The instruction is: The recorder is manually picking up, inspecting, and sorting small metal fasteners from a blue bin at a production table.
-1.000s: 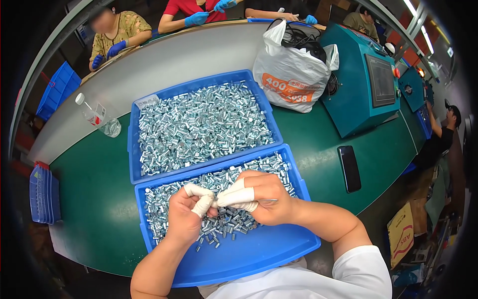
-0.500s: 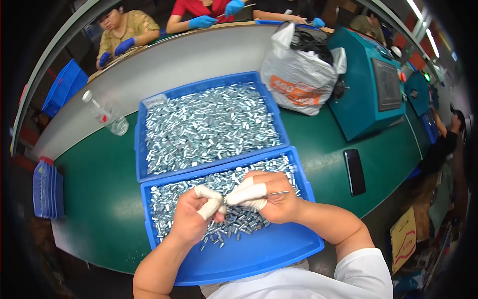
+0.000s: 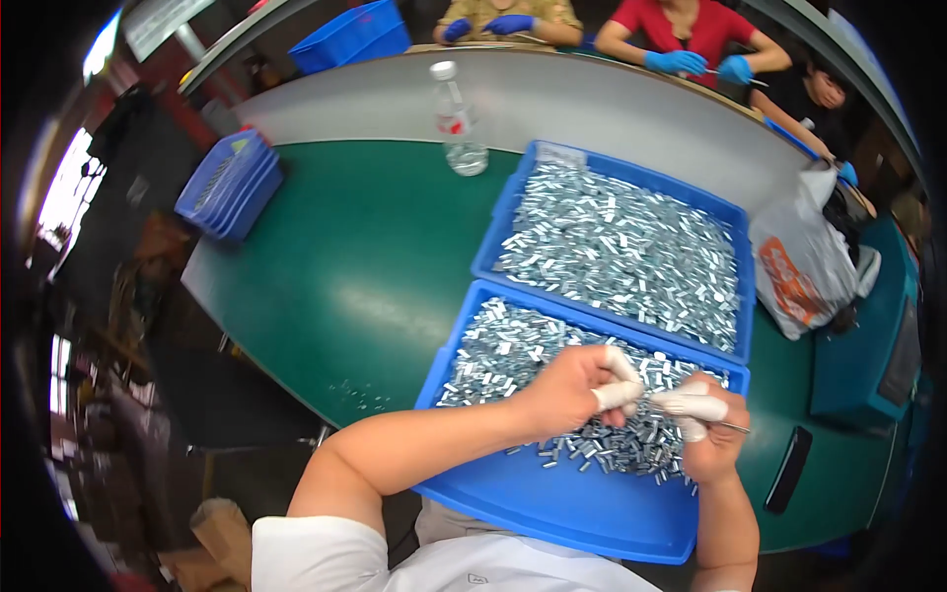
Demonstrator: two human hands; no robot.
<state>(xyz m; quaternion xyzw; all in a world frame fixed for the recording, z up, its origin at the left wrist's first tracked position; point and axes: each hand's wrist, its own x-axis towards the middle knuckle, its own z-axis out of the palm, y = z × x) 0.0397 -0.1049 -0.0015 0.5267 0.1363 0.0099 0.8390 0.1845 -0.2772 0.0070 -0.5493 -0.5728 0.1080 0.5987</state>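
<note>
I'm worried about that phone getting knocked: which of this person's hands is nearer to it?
Right. The right hand is at the right side of the nearer blue tray, left of the black phone; the left hand is farther left, over the metal pieces.

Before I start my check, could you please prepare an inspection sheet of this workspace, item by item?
Surface: green tabletop, with tiny bright flecks near its front edge.
Work pieces: small metal cylinders in the far blue tray and the near blue tray.
Clutter: clear bottle, blue basket stack, white plastic bag, black phone.
Hands: left hand and right hand meet above the near tray, fingers wrapped in white; the right holds a thin metal rod. Any piece between the fingertips: cannot tell.
Cables: dark bundle at the bag's mouth, too blurred to confirm.
Surroundings: teal machine at right; gloved co-workers beyond the grey partition.
</note>
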